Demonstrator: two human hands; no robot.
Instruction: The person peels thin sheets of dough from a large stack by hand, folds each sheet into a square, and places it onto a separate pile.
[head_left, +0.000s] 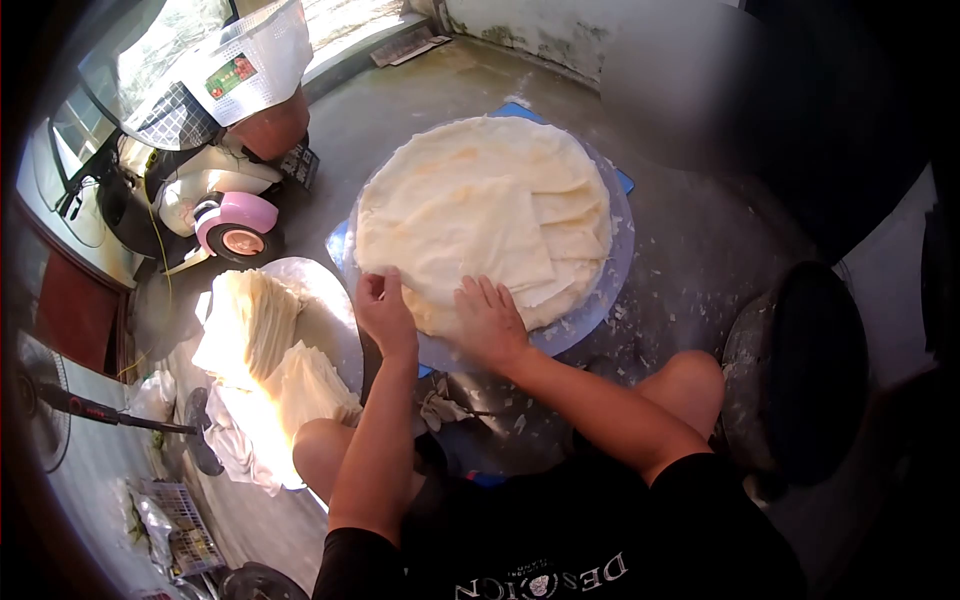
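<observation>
A wide round pile of thin, pale dough sheets (450, 225) lies on a round board (622, 240), with folded overlapping sheets toward its right side. At the near left edge of the pile, my left hand (386, 312) is closed, its fingertips pinched at the margin of a sheet. My right hand (492, 318) rests flat on the near part of the pile, fingers stretched out. To the left, stacks of folded thin sheets (250, 325) sit on cloth and a second round board (335, 315).
A pink-fendered wheel (240, 225) of a scooter-like vehicle and a white perforated basket (250, 65) stand at upper left. A fan (45, 400) is at far left. To the right is a large dark round pan-like object (820, 375). White scraps litter the floor (680, 270).
</observation>
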